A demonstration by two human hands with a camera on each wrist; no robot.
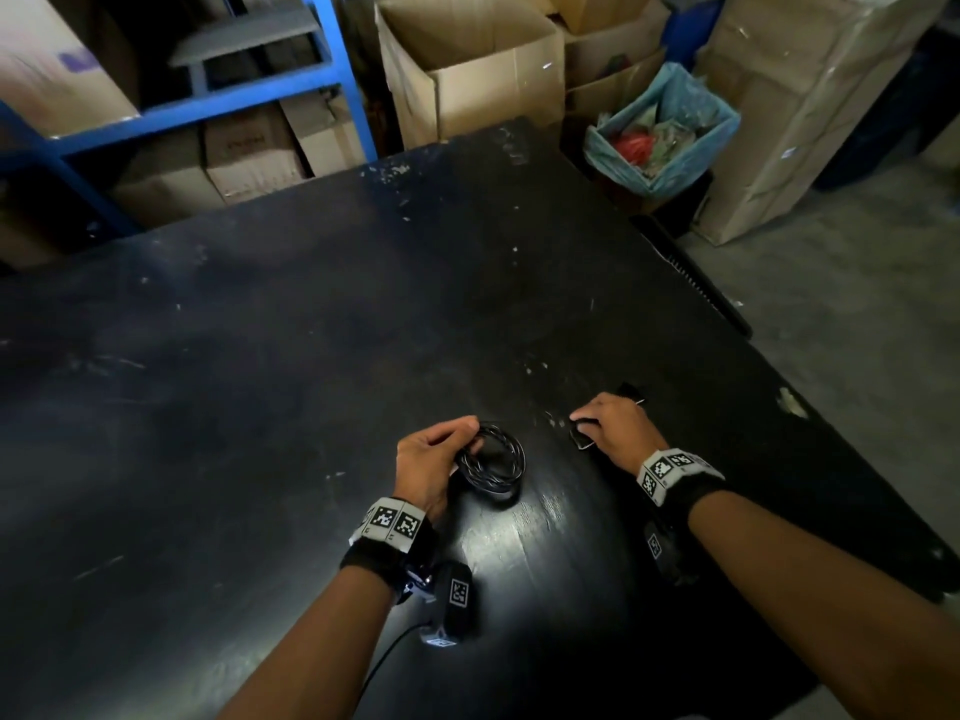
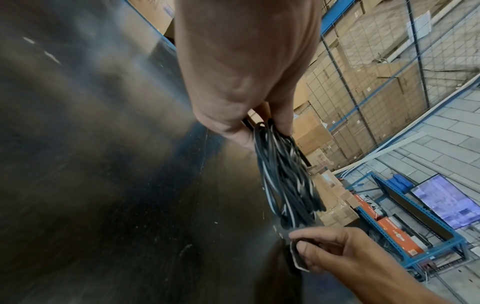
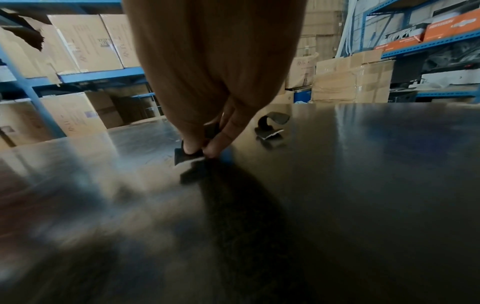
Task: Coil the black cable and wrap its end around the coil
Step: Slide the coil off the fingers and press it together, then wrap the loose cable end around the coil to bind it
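The black cable (image 1: 496, 462) is wound into a round coil of several loops, low over the dark table (image 1: 311, 330). My left hand (image 1: 434, 459) grips the coil's left side, thumb and fingers curled round the bundle; the left wrist view shows the cable (image 2: 283, 174) hanging from that grip of my left hand (image 2: 259, 121). To the right, my right hand (image 1: 608, 426) pinches a small black strap (image 1: 579, 438) with a pale underside at the table top. In the right wrist view my right hand (image 3: 201, 149) holds the strap (image 3: 185, 157) between fingertips.
A second curled black strap (image 3: 271, 125) lies just beyond my right hand (image 2: 311, 253). Cardboard boxes (image 1: 467, 70), a blue shelf frame (image 1: 208, 106) and a bin with a blue liner (image 1: 660, 132) stand past the table's far edge. The table's right edge drops to a concrete floor.
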